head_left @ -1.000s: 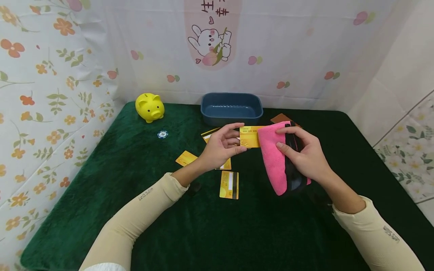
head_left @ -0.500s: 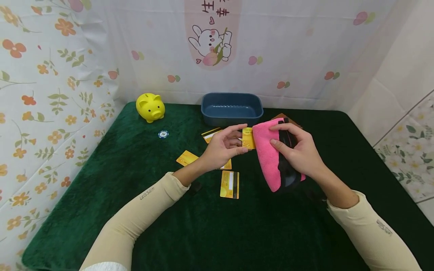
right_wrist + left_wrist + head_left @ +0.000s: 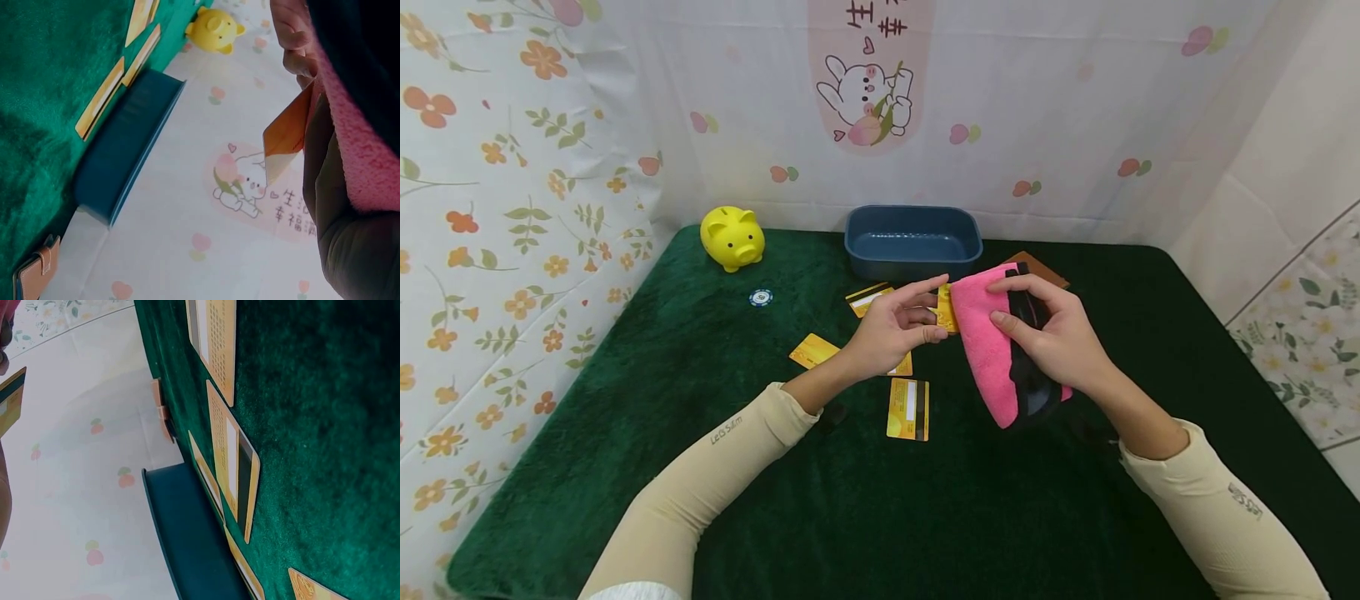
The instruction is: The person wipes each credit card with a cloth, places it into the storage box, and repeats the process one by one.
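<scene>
A yellow bank card is held upright in the air, its left end pinched by my left hand. Its right part is hidden by a fluffy pink cloth with a black side. My right hand grips that cloth, thumb and fingers on opposite edges of its fold. The right wrist view shows a corner of the card sticking out beside the pink cloth.
Several yellow cards lie on the green tabletop, one nearest me. Behind them stands a blue rectangular basin. A brown wallet lies right of it. At the left are a yellow piggy bank and a poker chip.
My right hand has brought the pink cloth leftward along the card, so more of the card is covered. The left hand has barely shifted.
</scene>
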Tool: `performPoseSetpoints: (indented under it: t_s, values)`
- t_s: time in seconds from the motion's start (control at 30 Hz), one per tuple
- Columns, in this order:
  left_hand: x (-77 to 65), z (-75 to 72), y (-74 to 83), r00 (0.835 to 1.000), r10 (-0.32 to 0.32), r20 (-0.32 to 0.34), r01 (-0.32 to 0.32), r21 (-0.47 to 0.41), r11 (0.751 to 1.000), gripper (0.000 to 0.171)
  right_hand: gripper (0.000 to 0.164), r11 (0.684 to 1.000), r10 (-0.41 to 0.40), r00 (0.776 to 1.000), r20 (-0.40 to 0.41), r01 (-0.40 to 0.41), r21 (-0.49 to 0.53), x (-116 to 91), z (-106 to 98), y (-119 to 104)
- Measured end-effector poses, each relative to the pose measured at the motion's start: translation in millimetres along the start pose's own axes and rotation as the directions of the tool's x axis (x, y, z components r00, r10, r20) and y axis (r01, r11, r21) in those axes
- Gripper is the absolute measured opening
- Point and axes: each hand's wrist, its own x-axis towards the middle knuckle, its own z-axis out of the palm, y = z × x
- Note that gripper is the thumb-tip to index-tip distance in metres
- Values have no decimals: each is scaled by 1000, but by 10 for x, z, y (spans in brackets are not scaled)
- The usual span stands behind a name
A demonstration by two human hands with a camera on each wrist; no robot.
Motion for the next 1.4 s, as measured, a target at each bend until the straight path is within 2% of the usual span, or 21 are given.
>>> performPoseSetpoints:
  t_s: [0.27, 0.57, 1.0, 1.4]
  values:
    - [-3, -8, -3, 1000, -16, 11, 16, -5, 1000, 62, 30, 1000, -15, 999, 28, 14, 12, 18, 34, 8]
    - [5, -26, -26, 1000, -14, -16, 13, -21, 1000, 62, 31, 998, -55, 996, 76, 54, 10, 28, 41, 23]
    - [-5, -35, -43, 1000, 7, -30, -8, -49, 999, 61, 29, 999, -35, 986, 163, 34, 5, -15, -1, 55]
    - [-11, -50, -17, 997, 20, -72, -22, -33, 999, 63, 31, 999, -22, 985, 170, 29, -36, -81, -79, 59]
